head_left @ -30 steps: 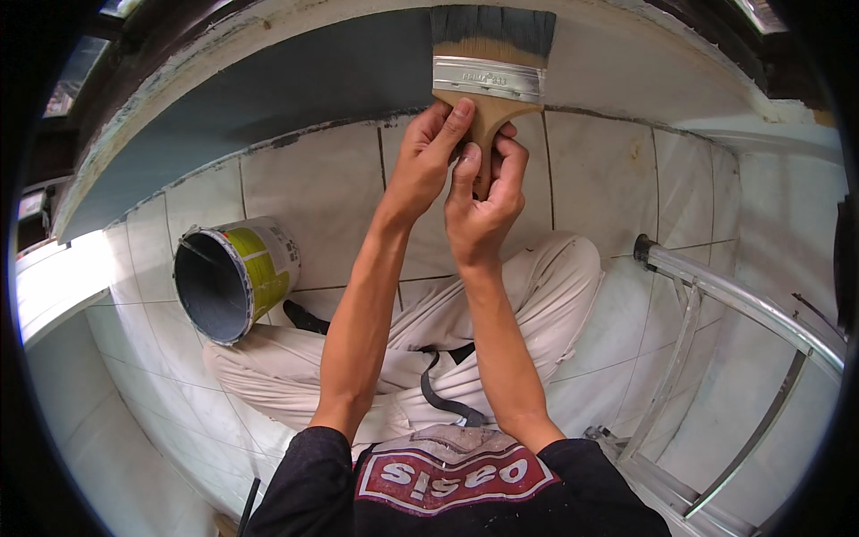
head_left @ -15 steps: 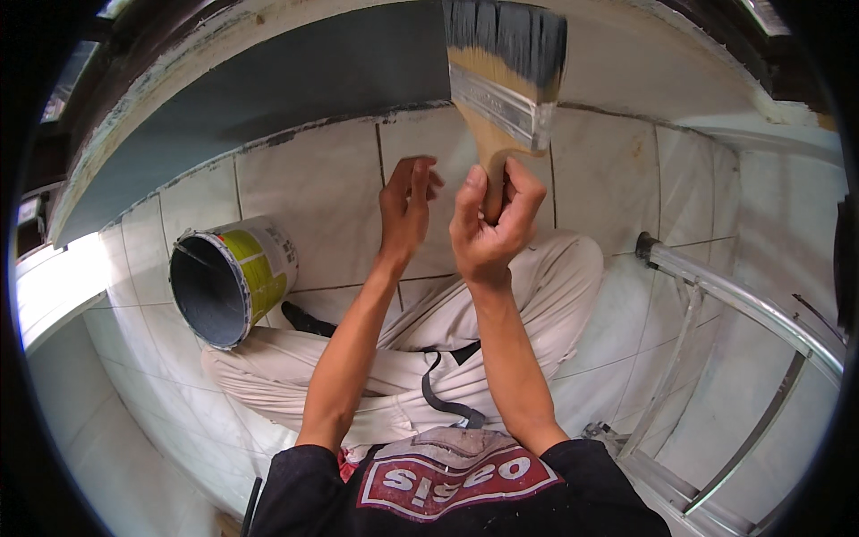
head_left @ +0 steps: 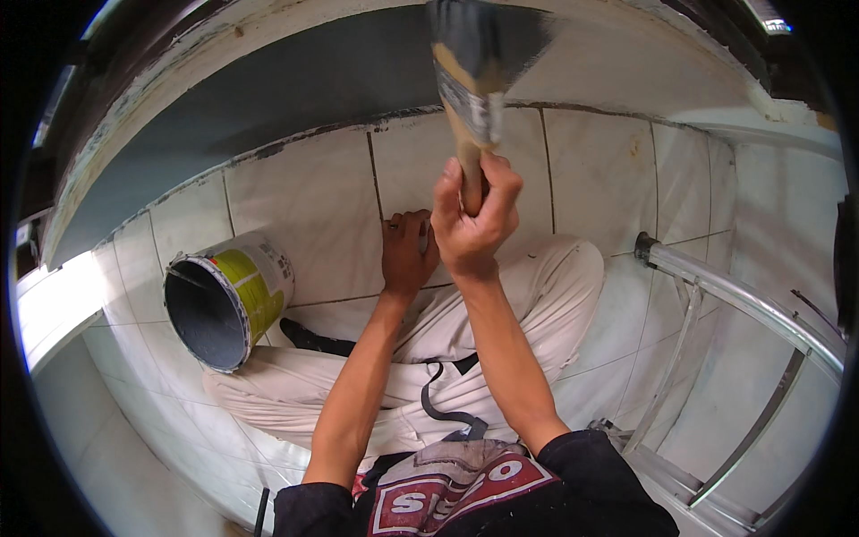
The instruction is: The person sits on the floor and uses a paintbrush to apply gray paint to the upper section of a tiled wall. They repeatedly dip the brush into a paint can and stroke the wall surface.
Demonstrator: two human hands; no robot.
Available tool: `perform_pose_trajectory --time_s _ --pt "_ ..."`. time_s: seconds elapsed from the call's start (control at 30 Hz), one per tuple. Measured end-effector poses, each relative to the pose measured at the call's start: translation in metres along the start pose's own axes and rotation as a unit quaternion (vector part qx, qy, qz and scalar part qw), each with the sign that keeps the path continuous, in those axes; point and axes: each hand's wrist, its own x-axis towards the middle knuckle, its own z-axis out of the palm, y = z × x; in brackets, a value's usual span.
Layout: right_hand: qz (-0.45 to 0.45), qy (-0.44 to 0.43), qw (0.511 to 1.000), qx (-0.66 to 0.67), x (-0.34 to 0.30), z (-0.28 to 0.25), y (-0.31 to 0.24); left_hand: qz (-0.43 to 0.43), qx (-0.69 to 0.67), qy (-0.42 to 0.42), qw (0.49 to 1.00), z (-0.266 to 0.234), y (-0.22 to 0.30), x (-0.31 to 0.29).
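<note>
Here, right hand (head_left: 474, 215) holds brush (head_left: 469, 98) near grey paint edge (head_left: 526, 54); bucket (head_left: 259, 279) well apart.

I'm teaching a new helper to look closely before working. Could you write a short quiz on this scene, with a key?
1. Short answer: which hand holds the paintbrush?
2. True or false: the bucket is on the left side of the picture.
3. Choose one. The painted surface left of the bristles is:
A) bright red
B) dark grey
C) yellow

Key:
1. The right hand.
2. True.
3. B.
</note>
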Motion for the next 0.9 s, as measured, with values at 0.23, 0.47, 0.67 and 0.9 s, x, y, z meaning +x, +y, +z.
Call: perform_pose_trajectory --time_s 0.23,0.47,0.67,0.9 --pt "0.035 0.014 0.999 0.039 -0.024 -0.006 0.002 0.005 0.006 0.010 1.000 -0.002 0.005 0.004" --pt "0.034 -0.003 0.999 0.000 -0.022 -0.005 0.011 0.004 0.011 0.027 1.000 -0.004 0.008 0.005" --pt "0.010 -0.004 1.000 -0.022 -0.001 -0.007 -0.008 -0.008 0.011 -0.007 1.000 -0.002 0.003 0.004" --pt "0.072 -0.012 0.997 -0.013 -0.030 -0.011 0.003 0.003 0.030 0.013 0.999 0.001 0.005 0.003"
